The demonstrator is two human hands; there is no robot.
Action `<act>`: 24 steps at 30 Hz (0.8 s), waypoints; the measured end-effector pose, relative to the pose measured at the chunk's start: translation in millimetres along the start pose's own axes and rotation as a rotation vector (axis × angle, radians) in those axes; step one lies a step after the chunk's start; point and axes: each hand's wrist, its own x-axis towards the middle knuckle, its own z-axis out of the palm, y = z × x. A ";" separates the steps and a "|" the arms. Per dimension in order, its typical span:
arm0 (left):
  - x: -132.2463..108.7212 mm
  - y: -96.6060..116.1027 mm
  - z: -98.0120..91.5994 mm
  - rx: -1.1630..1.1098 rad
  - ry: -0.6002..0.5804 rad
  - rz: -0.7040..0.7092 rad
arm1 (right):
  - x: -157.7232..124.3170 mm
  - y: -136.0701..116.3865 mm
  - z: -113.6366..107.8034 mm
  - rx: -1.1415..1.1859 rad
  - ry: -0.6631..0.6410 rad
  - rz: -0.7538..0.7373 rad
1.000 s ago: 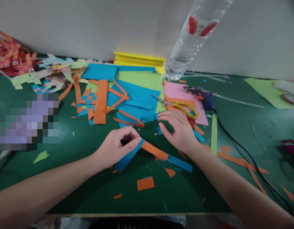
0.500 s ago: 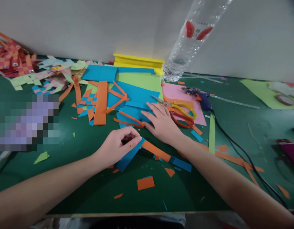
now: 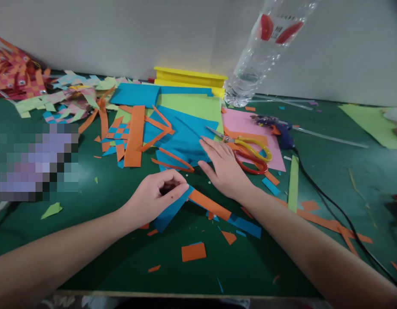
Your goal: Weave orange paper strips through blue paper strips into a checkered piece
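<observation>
While the left hand (image 3: 158,191) pinches blue-orange paper (image 3: 211,205), the right hand (image 3: 227,166) spreads wide. At its eleven o'clock, a blue strip (image 3: 188,128) now seems tipped edgewise, perhaps easing pickup.

On the head feed I see the left hand (image 3: 157,191) pinching a blue strip (image 3: 169,214), an orange strip (image 3: 213,205) running rightward from it; the right hand (image 3: 224,169) extends over blue sheets (image 3: 193,119), grip unclear, just beside scissors (image 3: 253,148) with yellow and red handles; glue gun (image 3: 284,133) farther right, clear bottle (image 3: 258,60) behind

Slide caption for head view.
Left hand pinches blue and orange paper; right hand beside scissors, green table strewn with scraps.
</observation>
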 end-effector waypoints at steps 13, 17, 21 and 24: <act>-1.6 -0.4 -1.5 -0.039 0.020 -0.036 | 1.5 3.6 -4.2 0.693 0.374 0.349; -0.3 -2.4 -5.9 -0.057 0.042 -0.060 | 2.6 6.8 0.0 0.890 0.359 0.436; 3.0 -3.7 -12.3 -0.041 0.078 -0.065 | 4.5 9.5 4.0 1.049 0.423 0.446; 4.4 -2.3 -14.1 -0.038 0.090 -0.075 | 6.6 10.0 4.4 1.166 0.468 0.439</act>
